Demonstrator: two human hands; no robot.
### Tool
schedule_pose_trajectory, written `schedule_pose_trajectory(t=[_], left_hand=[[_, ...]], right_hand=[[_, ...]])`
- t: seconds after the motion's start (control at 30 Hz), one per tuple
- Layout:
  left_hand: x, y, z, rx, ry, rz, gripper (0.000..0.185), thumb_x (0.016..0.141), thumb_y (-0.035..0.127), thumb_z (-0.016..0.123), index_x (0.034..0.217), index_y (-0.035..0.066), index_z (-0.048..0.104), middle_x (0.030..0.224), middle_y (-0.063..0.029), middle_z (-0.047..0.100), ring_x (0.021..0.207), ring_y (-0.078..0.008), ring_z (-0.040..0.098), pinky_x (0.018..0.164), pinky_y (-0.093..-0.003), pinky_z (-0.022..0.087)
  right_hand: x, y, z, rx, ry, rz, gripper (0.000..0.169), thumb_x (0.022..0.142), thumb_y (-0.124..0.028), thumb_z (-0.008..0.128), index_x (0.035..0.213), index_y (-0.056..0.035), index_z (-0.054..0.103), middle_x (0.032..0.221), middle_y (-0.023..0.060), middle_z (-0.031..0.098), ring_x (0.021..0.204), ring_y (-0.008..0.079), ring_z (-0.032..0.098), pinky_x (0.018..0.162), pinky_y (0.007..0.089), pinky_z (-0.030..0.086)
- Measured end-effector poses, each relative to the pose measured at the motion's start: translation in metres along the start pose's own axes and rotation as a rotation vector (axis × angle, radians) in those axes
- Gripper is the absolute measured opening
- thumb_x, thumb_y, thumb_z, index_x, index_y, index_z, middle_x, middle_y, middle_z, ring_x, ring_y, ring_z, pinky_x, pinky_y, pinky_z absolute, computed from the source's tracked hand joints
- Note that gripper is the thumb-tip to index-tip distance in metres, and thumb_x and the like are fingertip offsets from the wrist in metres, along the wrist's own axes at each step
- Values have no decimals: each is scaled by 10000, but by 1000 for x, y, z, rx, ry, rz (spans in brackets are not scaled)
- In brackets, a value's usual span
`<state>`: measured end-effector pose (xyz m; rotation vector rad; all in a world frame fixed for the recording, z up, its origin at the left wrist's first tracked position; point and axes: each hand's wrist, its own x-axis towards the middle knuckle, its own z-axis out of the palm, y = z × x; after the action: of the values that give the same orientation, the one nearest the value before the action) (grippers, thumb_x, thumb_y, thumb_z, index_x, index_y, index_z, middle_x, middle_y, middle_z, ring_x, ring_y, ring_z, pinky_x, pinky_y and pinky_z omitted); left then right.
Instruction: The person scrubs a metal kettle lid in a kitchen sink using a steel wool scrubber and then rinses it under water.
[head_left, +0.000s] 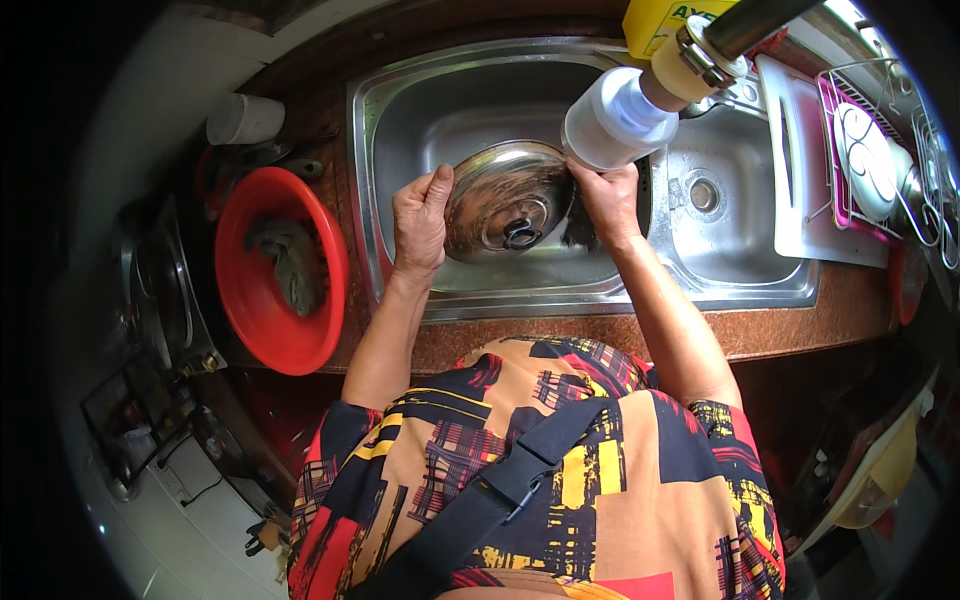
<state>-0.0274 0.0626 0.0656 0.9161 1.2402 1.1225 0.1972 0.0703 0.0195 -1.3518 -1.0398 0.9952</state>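
A round, shiny pot lid (487, 202) with a dark knob is tilted over the large basin of a stainless steel sink (480, 296). My left hand (422, 217) grips its left rim, thumb raised along the edge. At the upper right rim, my right hand (609, 199) is closed on the lid, its fingers partly hidden by the lid and the tap's filter. That translucent white tap filter (611, 131) hangs just above my right hand. Below the right hand, a dark patch shows against the basin; I cannot tell whether it is a shadow or an object.
Left of the sink stands a red plastic basin (330, 300) holding a greyish cloth (296, 274). A white cup (246, 118) sits behind it. The smaller sink bowl (739, 251), a white cutting board (787, 180) and a dish rack (832, 150) are right. A yellow bottle (645, 30) stands behind.
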Motion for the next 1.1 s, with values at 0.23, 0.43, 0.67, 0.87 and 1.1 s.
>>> schedule_pose_trajectory(t=[0.23, 0.43, 0.67, 0.87, 1.1], left_hand=[[5, 8, 5, 167, -19, 154, 453, 985, 313, 538, 598, 101, 434, 624, 106, 354, 587, -39, 279, 502, -224, 250], [-7, 13, 13, 161, -44, 98, 452, 987, 310, 534, 612, 74, 447, 631, 105, 352, 598, -43, 276, 507, -227, 250], [-9, -3, 6, 131, -32, 101, 450, 986, 304, 538, 610, 73, 453, 636, 108, 360, 600, -40, 266, 507, -228, 243], [-13, -6, 11, 94, -55, 45, 379, 991, 284, 528, 664, 91, 529, 657, 87, 443, 586, -27, 336, 516, -212, 280], [-20, 21, 27, -36, -81, 21, 382, 997, 285, 514, 667, 94, 510, 655, 80, 435, 593, -33, 340, 523, -216, 286]], right_hand=[[9, -35, 19, -192, 85, -196, 97, 786, -146, 645, 848, -75, 666, 784, 140, 645, 765, 357, 643, 648, 397, 508], [7, -63, 23, -539, -165, -433, 61, 820, -82, 673, 831, -30, 643, 781, 97, 662, 745, 257, 646, 689, 348, 499], [3, -24, 15, -283, -17, -186, 131, 865, -117, 649, 885, 13, 663, 750, 121, 687, 755, 216, 674, 714, 326, 498], [2, -71, 34, -663, -168, -581, 146, 722, -59, 653, 644, -64, 530, 670, 102, 520, 643, 319, 558, 530, 397, 420], [-1, -30, 13, -502, -43, -349, 97, 818, -89, 636, 757, -25, 594, 644, 143, 610, 652, 359, 619, 591, 394, 480]])
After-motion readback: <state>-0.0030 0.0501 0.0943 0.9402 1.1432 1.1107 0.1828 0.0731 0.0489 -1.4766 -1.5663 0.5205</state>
